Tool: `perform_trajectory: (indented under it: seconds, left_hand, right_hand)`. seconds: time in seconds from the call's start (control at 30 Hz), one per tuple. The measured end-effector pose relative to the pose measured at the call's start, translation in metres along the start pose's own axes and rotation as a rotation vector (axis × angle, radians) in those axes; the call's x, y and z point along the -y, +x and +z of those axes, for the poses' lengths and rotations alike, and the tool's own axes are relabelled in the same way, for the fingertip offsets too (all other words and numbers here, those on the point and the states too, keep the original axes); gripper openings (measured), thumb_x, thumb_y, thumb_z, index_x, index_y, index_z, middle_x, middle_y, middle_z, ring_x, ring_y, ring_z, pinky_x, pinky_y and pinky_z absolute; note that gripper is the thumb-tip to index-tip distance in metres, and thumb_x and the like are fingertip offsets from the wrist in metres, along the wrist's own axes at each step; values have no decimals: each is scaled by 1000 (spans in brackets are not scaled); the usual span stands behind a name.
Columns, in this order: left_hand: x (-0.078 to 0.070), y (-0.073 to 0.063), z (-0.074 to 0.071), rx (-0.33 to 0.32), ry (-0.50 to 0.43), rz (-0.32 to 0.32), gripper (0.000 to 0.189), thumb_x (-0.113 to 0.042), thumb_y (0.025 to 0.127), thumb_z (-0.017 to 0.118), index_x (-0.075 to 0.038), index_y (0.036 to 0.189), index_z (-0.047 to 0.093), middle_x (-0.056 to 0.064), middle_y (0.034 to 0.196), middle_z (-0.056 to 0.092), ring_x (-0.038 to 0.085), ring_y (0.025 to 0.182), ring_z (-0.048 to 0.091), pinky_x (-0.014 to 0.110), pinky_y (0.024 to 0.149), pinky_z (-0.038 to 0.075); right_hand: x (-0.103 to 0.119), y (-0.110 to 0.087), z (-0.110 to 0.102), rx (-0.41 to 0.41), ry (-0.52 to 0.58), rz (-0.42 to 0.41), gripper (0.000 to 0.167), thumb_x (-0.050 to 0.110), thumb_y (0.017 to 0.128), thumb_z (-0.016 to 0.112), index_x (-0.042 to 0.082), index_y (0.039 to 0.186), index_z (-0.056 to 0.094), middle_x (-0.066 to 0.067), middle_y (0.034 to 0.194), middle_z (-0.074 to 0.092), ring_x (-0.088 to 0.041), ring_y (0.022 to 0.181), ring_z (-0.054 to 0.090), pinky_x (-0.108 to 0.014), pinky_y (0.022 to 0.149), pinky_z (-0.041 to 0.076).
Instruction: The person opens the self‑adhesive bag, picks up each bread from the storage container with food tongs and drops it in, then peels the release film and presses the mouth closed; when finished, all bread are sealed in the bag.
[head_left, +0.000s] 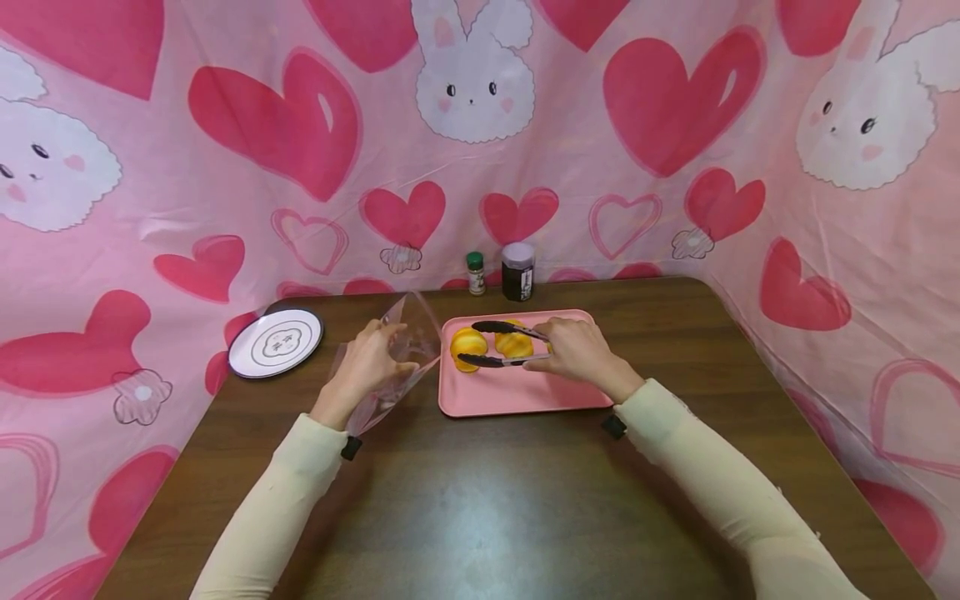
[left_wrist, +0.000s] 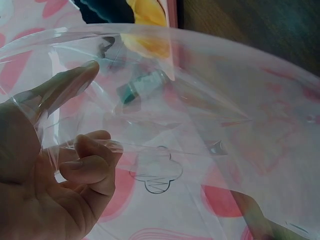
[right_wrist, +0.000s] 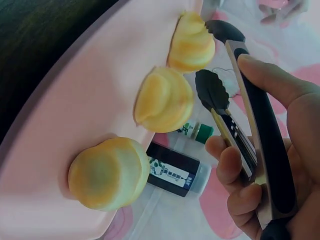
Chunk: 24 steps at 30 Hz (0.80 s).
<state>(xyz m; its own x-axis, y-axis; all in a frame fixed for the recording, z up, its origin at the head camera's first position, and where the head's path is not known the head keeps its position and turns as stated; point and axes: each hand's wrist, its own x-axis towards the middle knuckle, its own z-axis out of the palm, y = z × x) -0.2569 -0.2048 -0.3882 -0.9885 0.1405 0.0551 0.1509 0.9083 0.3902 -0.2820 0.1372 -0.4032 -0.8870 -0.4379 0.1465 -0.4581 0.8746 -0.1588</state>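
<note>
Left hand [head_left: 366, 360] curls round clear, filmy bag [head_left: 420, 329], thumb spread | right hand [head_left: 579, 350] grips metal tongs [right_wrist: 267, 132], scalloped tips parted | round buns [right_wrist: 165, 100], pink tray's [head_left: 517, 396] far side | jars [head_left: 517, 275] beyond, plate [head_left: 275, 343] left

I see a bright head view, glare on the near tabletop [head_left: 465, 508]; both wrist views look dimmer, the left hazy through plastic [left_wrist: 210, 137].
</note>
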Motion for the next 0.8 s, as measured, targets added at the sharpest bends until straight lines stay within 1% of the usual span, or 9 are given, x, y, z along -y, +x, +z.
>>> perform_trajectory:
  seconds: [0.13,0.27,0.3,0.37,0.5,0.57,0.63,0.7,0.8]
  left_hand:
    - [0,-1,0,-5,-2,2,77,-37,76,86,-8,141,55,19,118,55,35,101,60,51,87,58]
    - [0,-1,-1,-17,13,16,76,-36,76,86,-7,140,55,19,118,55,35,100,60,52,87,57]
    - [0,-1,-2,-20,18,19,76,-36,76,86,-7,140,55,19,117,55,36,100,60,52,87,57]
    - [0,0,-2,-25,23,20,76,-36,77,86,-7,140,55,20,118,55,36,99,60,52,86,57]
    - [-1,0,-3,-33,33,20,76,-36,77,86,-6,140,55,20,117,55,35,97,60,52,85,57]
    - [-1,0,-3,-36,39,21,76,-35,77,86,-6,140,55,21,117,55,35,97,60,52,84,57]
    - [-1,-1,-3,-34,40,17,75,-35,77,85,-7,140,55,20,117,55,35,97,60,52,84,57]
    - [-1,-1,-1,-32,44,15,75,-34,77,85,-7,140,55,20,117,55,35,96,60,52,83,57]
    - [-1,-2,1,-24,44,8,74,-33,77,85,-8,140,55,20,117,55,34,95,61,52,85,57]
  right_hand:
    - [1,2,2,-10,-11,-8,53,56,74,82,12,102,74,2,75,61,-17,64,52,-32,59,43]
    - [1,4,3,-27,-9,-9,46,55,74,82,14,91,73,3,66,57,-17,60,50,-32,54,37]
    - [1,4,3,-33,-10,-9,46,55,74,82,14,91,73,3,65,57,-17,59,50,-32,53,37]
    - [1,5,2,-49,-11,-12,46,55,73,83,14,94,75,3,67,61,-16,59,51,-31,53,39]
    - [1,5,3,-66,-8,-21,52,54,75,82,14,108,78,0,79,73,-16,61,56,-34,58,47]
    - [0,5,3,-74,-5,-19,52,54,75,82,15,110,78,-1,84,75,-16,62,58,-36,61,50]
    - [-1,5,4,-77,0,-12,52,54,75,82,15,110,78,0,80,73,-16,63,58,-36,61,51]
    - [-2,4,5,-72,6,-2,53,54,75,82,15,112,77,3,71,68,-15,60,54,-34,57,48]
    - [-5,1,5,-55,24,25,57,55,76,81,17,117,76,2,79,72,-17,68,58,-34,57,48]
